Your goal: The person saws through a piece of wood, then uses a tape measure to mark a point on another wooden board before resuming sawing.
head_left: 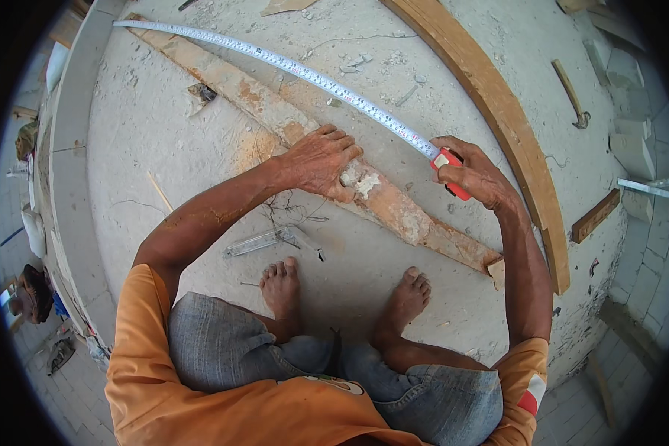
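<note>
Dusty concrete floor carries a long wooden plank, its long axis running from far left to near right. The left hand presses flat on it, fingers spread, holding nothing. The right hand is closed around the red tape measure case; the tape blade points far left along the plank. I think the blade may buckle or slide sideways if the grip loosens.

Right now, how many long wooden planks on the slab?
2: a mortar-stained plank under the left hand, and a cleaner curved-looking plank beyond the right hand. Short offcuts excluded; others may be hidden.
</note>
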`<act>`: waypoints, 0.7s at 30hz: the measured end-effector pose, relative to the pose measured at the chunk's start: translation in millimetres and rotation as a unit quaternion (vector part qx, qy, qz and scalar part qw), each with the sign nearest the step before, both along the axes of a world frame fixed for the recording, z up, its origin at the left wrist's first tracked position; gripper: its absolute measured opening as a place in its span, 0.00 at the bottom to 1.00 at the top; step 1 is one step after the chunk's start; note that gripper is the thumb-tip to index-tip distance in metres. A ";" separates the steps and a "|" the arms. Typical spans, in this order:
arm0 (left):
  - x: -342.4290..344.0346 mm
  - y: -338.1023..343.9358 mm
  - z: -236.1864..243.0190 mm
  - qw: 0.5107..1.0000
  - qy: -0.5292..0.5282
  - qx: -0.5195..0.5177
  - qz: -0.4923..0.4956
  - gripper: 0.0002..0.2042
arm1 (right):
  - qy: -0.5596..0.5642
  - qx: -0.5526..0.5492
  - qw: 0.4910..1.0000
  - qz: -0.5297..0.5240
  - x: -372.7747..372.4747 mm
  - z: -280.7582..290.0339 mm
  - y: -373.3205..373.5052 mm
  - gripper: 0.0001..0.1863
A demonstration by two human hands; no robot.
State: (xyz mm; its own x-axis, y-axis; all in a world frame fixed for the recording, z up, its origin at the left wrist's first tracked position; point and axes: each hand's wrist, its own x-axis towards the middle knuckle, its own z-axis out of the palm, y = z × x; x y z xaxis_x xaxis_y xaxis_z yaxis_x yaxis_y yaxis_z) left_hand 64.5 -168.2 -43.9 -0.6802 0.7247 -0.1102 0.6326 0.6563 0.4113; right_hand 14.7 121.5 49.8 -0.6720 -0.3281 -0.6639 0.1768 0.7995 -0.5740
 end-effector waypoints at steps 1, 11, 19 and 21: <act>-0.3 0.1 -1.6 1.000 0.000 0.001 0.000 0.38 | 0.023 0.013 1.000 0.001 -0.7 -3.1 -2.2 0.32; -8.0 3.0 -1.4 0.999 0.005 -0.030 -0.030 0.38 | 0.038 -0.018 0.998 0.048 -19.6 -15.7 -32.3 0.33; -8.6 -0.5 -5.1 0.999 0.012 -0.033 -0.023 0.35 | 0.009 -0.015 0.999 0.043 -10.1 12.2 -19.2 0.36; -8.7 2.4 -9.6 0.999 0.025 -0.005 -0.039 0.35 | 0.026 -0.017 1.000 0.001 -6.2 9.3 -0.3 0.35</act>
State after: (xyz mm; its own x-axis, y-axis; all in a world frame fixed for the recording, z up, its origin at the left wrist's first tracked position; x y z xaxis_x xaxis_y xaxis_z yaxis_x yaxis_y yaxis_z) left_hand 55.8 -165.8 -53.5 -0.6273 0.7742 -0.0842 0.7012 0.6086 0.3714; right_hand 8.6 121.2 59.1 -0.7042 -0.3521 -0.6165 0.1441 0.7795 -0.6096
